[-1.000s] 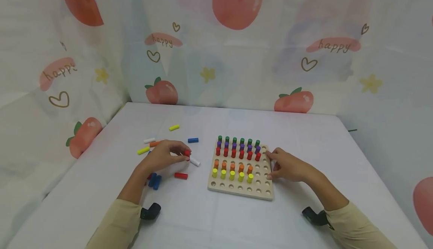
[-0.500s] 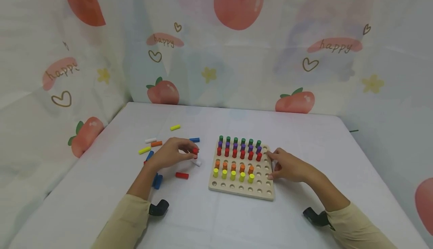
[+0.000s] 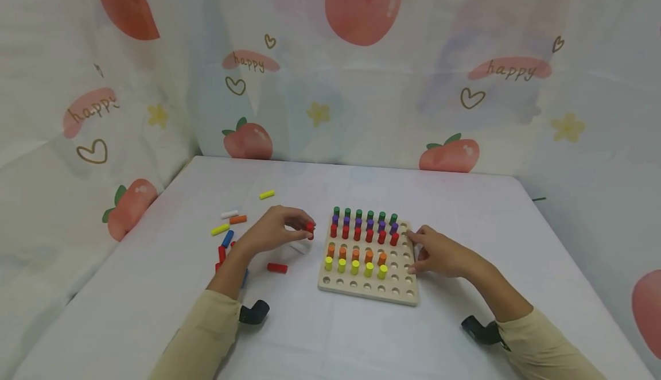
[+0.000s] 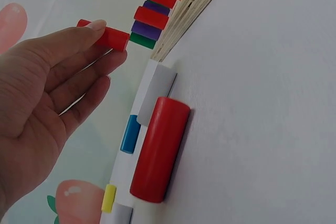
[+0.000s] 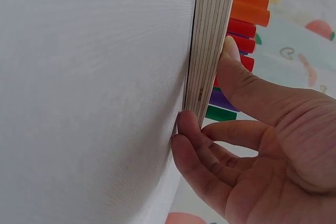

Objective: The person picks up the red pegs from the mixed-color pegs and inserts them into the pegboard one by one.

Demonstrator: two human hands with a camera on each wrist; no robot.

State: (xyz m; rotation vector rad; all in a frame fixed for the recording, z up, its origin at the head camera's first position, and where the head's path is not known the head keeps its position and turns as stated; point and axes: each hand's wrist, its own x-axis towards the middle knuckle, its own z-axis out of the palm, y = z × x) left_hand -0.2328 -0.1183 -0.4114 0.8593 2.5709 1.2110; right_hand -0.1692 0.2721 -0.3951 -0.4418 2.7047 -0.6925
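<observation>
My left hand [image 3: 276, 231] pinches a red peg [image 4: 116, 39] between thumb and fingertips, just left of the wooden pegboard [image 3: 346, 285] and above the table. Green, purple and red pegs stand in rows at the board's far side. Nearer come orange pegs [image 3: 356, 255] and yellow pegs [image 3: 355, 267], with bare holes between, in front and along the right. My right hand [image 3: 441, 252] holds the board's right edge; in the right wrist view its thumb [image 5: 231, 59] lies on the upper side and fingertips touch the layered edge below.
Loose pegs lie left of the board: a red peg [image 3: 277, 268], a white peg [image 3: 298, 248], a blue peg [image 3: 228, 239], an orange peg [image 3: 238, 219] and yellow ones [image 3: 220, 229]. My left forearm partly covers others. A patterned cloth [image 3: 361, 110] hangs behind the table.
My left hand has moved right with the red peg, from over the loose pegs to near the board's left edge. The right hand and the board keep their places.
</observation>
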